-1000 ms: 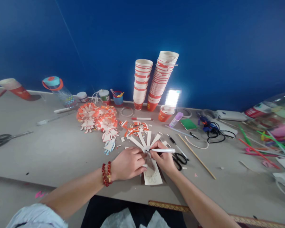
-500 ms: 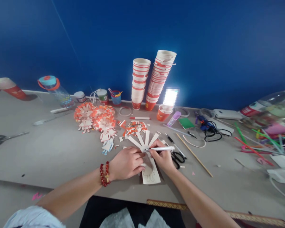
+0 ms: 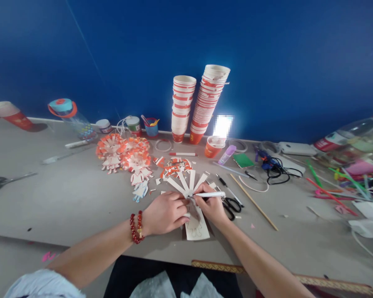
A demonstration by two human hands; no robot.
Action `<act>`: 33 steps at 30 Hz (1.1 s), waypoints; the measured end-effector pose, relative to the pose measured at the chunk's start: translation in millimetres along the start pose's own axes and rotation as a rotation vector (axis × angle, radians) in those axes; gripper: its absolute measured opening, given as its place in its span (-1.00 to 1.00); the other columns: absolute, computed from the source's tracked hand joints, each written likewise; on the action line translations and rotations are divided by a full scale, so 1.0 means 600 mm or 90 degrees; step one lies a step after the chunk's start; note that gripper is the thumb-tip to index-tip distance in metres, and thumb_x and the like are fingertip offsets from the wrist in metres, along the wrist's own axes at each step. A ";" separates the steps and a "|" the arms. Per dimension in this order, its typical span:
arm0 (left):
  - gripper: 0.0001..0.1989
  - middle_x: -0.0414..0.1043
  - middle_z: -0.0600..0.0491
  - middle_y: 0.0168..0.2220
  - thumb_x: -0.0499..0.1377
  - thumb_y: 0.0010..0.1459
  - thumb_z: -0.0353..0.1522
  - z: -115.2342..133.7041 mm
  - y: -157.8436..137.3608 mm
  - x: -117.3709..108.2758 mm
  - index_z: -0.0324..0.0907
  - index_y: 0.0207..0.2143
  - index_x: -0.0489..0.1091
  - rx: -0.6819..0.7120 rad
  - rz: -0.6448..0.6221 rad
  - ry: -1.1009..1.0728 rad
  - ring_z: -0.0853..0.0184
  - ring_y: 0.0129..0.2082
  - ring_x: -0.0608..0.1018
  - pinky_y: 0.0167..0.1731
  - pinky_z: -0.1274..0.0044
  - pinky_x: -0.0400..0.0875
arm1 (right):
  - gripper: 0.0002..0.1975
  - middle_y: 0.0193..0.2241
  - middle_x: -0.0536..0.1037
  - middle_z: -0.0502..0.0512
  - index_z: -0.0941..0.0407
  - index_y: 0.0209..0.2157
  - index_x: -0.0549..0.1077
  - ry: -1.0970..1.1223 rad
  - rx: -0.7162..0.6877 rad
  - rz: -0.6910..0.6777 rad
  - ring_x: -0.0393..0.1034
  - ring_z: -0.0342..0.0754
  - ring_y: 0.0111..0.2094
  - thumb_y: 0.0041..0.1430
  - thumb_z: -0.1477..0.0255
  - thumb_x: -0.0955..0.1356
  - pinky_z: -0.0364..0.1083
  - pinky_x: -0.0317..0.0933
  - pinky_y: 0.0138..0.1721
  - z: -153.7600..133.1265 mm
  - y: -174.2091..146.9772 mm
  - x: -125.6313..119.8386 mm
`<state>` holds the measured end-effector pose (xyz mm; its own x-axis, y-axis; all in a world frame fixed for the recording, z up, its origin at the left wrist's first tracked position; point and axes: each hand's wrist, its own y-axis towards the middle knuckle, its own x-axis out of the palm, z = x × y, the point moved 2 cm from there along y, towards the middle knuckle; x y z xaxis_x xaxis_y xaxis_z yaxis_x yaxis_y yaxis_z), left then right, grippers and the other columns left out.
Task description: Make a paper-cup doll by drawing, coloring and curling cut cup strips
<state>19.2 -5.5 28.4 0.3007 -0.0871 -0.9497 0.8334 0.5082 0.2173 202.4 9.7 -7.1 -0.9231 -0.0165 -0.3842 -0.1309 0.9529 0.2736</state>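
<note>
A white paper cutout (image 3: pixel 198 230) with long strips fanning out at its far end lies in front of me. A pencilled figure shows on its near part. My left hand (image 3: pixel 166 211) has its fingers bent over the cutout's left side, gripping it against the table. Pinched in my right hand (image 3: pixel 210 207) is a white marker (image 3: pixel 211 194), tilted nearly flat. Its tip is at the base of the strips, partly hidden by my fingers. Black-handled scissors (image 3: pixel 231 207) lie just right of this hand, their blades mostly covered.
Orange-rimmed paper figures (image 3: pixel 136 163) lie left of orange scraps (image 3: pixel 175 167). Two tall cup stacks (image 3: pixel 182 109) stand against the blue wall. A wooden stick (image 3: pixel 255 202), a glue stick (image 3: pixel 226 155) and a blue glue gun (image 3: pixel 267 161) lie to the right. Other scissors (image 3: pixel 3 182) are far left.
The white marker and my right hand have shifted very slightly left. My left hand stays in the same place on the cutout.
</note>
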 end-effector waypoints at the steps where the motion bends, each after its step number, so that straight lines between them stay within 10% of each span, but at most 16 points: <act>1: -0.75 0.51 0.01 -0.11 0.07 0.30 -0.24 0.000 0.000 0.000 -0.19 -0.37 0.38 0.001 -0.001 0.000 0.23 -0.10 0.44 -0.09 0.38 0.33 | -0.92 -0.57 0.34 -0.08 0.09 -0.50 0.31 -0.005 -0.002 0.001 0.21 -0.14 -0.52 0.02 0.55 0.27 -0.16 0.08 -0.47 0.001 0.000 0.000; 33: -0.74 0.50 0.00 -0.15 0.06 0.30 -0.23 0.000 0.000 0.001 -0.18 -0.38 0.37 0.001 0.002 0.002 0.24 -0.12 0.44 -0.08 0.39 0.32 | -0.91 -0.57 0.31 -0.08 0.08 -0.51 0.30 -0.050 0.012 -0.014 0.20 -0.14 -0.52 0.03 0.53 0.26 -0.16 0.06 -0.48 0.003 0.000 0.002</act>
<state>19.2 -5.5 27.6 0.3015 -0.0824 -0.9499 0.8330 0.5075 0.2204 201.8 10.2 -9.4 -0.8885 -0.0142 -0.4586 -0.1435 0.9580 0.2484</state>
